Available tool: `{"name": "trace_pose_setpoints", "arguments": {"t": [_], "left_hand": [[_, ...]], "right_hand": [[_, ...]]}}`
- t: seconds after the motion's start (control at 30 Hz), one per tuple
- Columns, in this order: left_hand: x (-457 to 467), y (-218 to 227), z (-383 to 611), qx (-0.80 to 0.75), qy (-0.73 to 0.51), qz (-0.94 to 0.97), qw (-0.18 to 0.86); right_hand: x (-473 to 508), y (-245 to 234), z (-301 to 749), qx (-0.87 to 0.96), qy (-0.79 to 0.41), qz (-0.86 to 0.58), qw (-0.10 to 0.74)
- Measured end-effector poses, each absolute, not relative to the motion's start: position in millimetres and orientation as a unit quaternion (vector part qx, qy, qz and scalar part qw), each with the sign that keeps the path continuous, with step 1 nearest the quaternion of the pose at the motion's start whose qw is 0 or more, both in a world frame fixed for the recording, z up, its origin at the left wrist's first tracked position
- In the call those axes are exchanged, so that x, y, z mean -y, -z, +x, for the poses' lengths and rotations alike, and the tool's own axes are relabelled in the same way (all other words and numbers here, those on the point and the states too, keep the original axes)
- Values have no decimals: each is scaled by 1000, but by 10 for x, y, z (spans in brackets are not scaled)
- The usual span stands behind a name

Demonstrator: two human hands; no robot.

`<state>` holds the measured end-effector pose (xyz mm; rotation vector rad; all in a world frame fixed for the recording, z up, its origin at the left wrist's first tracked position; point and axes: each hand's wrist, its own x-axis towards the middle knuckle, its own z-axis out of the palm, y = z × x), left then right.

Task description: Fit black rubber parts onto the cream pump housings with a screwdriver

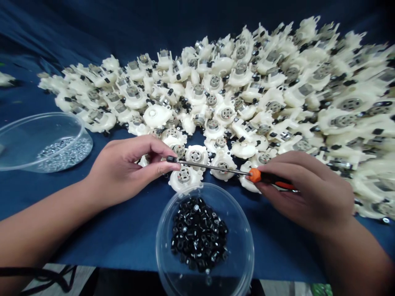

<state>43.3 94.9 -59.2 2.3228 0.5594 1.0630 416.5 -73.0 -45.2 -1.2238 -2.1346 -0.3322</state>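
Note:
My right hand (305, 191) is closed round the orange and black handle of a screwdriver (216, 166), whose thin metal shaft points left across the front of the pile. My left hand (126, 166) pinches a small black part (171, 159) at the screwdriver's tip, between thumb and fingers. Both hands hover just above a clear round bowl (243, 230) holding several small black parts. Directly behind the shaft lie cream plastic motor housings (185, 176) with grey metal centres.
A large heap of the same cream motor housings (277, 94) covers the dark blue cloth (123, 230) from the middle to the far right. A clear bowl (18, 135) with small silver parts stands at the left. Black cord (46, 275) lies at the table's near edge.

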Motion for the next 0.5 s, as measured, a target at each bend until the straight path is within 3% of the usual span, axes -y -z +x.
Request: {"name": "trace_pose_setpoints", "arguments": {"t": [0.2,0.5], "left_hand": [[-983,612,441,-174,-382,876,238],[-963,621,415,-189,-393,863,255]], "right_hand": [[728,405,4161,835,80,-474,268],[703,376,4114,830,87,-461,303]]}}
